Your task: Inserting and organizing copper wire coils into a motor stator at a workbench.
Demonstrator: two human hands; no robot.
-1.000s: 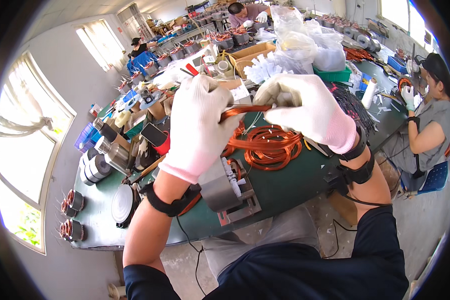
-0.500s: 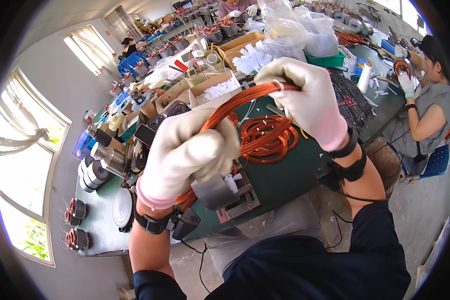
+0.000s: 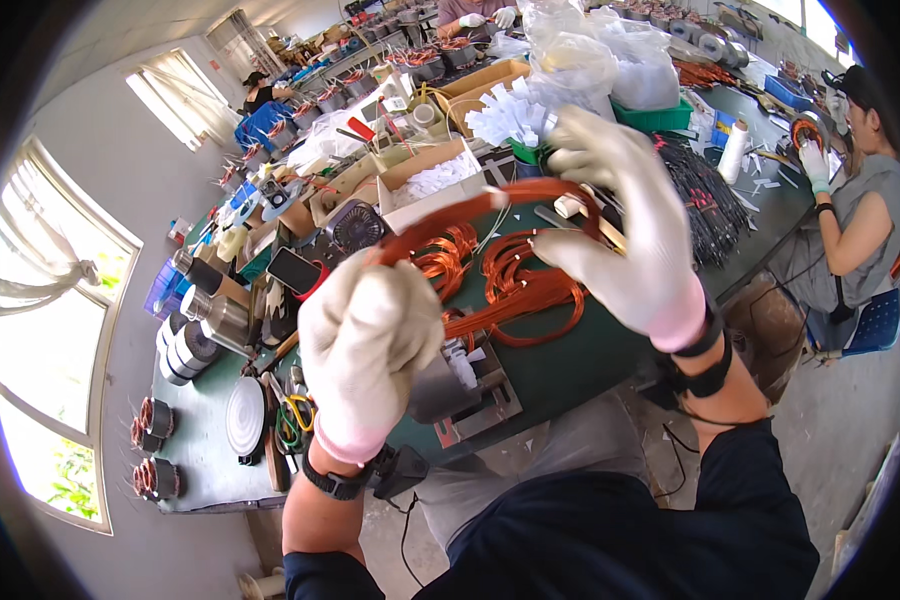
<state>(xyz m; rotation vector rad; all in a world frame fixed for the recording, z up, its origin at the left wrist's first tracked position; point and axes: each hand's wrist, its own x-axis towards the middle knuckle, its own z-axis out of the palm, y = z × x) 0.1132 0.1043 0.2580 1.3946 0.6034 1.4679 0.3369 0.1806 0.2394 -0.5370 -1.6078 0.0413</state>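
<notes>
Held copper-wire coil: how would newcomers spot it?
Above the dark green worktable, find the person's white-gloved left hand. It grips the reddish copper-wire coil, arching toward the right hand. Unlike the copper coils lying below, it is held up.

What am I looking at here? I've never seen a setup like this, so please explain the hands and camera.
No robot here: a person works with their own left hand and right hand, in white, pink-cuffed gloves. A wide fisheye camera on their head looks down, so straight edges bend near the rim. The left grip is closed around a reddish-brown curved bundle of thin wire; the right hand, blurred, is open beside it, and I can't tell whether it touches. On the dark green table are copper-coloured wire loops, a grey metal cylinder and an open cardboard box of white pieces.
</notes>
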